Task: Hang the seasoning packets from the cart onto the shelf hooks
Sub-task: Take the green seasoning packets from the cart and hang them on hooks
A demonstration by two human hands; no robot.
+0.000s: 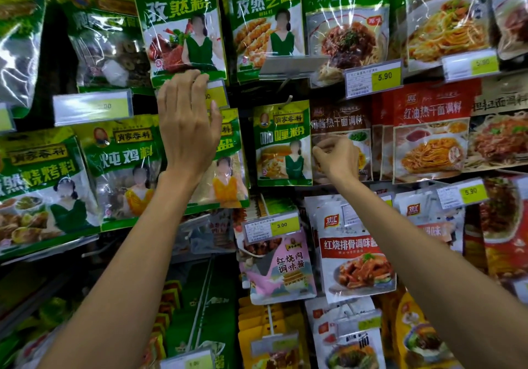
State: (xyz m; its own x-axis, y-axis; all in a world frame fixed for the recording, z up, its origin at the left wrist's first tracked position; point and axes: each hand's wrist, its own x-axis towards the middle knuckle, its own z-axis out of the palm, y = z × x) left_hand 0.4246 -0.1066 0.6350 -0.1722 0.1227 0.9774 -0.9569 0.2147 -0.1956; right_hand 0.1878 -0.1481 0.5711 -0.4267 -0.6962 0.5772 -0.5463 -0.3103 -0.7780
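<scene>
Near the middle of the shelf [246, 140], a green packet [281, 142] hangs upright from a hook [289, 100], just beside a brown packet [340, 120] on its right. The right hand [338, 158] has its fingers curled where those two packets meet, though whether it pinches either one cannot be told. Further left, the left hand [185, 122] is raised with straight fingers, its fingertips over a price tag [217, 94].
</scene>
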